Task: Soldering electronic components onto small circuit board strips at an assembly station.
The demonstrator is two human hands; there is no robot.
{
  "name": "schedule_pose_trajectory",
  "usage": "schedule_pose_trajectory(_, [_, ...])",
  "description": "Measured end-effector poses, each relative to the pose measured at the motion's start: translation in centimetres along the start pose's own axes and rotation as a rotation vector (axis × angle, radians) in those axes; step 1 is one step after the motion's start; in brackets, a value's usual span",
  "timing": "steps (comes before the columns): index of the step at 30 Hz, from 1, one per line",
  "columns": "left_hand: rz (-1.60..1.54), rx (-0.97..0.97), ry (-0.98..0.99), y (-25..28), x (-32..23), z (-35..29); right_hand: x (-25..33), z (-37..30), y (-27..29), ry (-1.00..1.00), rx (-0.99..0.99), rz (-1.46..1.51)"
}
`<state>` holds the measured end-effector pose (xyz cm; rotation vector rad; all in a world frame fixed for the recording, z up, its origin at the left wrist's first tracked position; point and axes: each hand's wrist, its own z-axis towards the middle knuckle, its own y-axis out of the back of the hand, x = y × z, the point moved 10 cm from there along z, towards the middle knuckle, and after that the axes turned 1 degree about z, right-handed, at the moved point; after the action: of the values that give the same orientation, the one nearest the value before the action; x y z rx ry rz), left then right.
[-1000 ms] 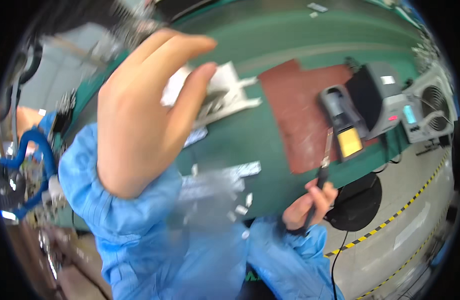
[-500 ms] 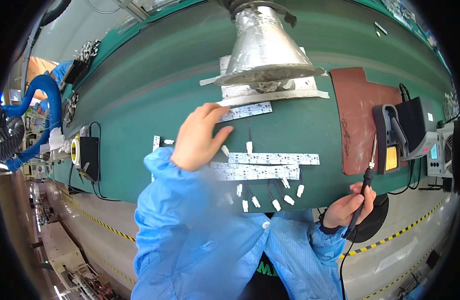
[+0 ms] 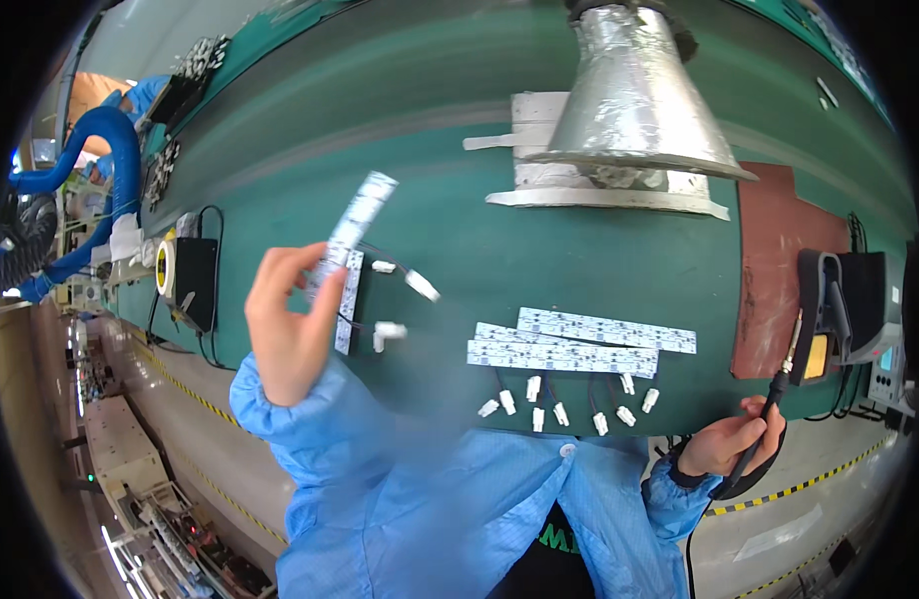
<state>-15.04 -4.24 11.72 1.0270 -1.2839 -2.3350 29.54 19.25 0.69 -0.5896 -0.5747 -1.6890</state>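
Between the thumb and fingers of my left hand [image 3: 288, 329] is a white LED circuit board strip [image 3: 367, 207], tilted up over the left of the bench. A dark lead ending in a white connector [image 3: 422, 286] hangs off it. Under and beside that hand lies another strip [image 3: 349, 304] with white connectors near it. My right hand [image 3: 727, 445] is wrapped round a soldering iron [image 3: 776, 387] at the right front edge, its tip pointing up and away. Several more strips [image 3: 569, 351] overlap at the middle front, their wired white connectors [image 3: 561, 414] toward me.
A foil-covered fume hood [image 3: 634, 100] hangs over a white fixture [image 3: 609, 198] at the back. On the right are a brown mat [image 3: 764, 260] and a soldering station [image 3: 864, 299]. A black box [image 3: 193, 283] with a cable stands left, near a blue hose [image 3: 120, 150].
My left hand has carried a strip from below the hood to the left, lifting it off the bench. The view has shifted too. My right hand keeps hold of the soldering iron.
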Motion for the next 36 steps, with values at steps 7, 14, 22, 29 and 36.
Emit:
schedule_pose_trajectory(7, [-0.027,-0.151,0.321,3.1,8.7,-3.5,-0.6,-0.3,0.5,-0.029,-0.023,-0.010])
schedule_pose_trajectory(14, [-0.072,-0.034,0.398,1.2,10.2,-8.3,-0.7,-0.3,0.4,-0.045,-0.036,-0.009])
schedule_pose_trajectory(22, [-0.006,0.010,0.334,-1.3,10.4,-9.3,-1.1,-0.1,0.4,-0.082,-0.032,-0.035])
schedule_pose_trajectory(29, [0.097,0.015,0.182,-3.3,8.0,-7.0,-1.5,-0.5,1.3,-0.088,-0.087,-0.019])
schedule_pose_trajectory(36, [0.249,-0.042,-0.064,-3.6,3.1,-1.2,-1.3,-0.5,0.2,-0.130,-0.022,-0.027])
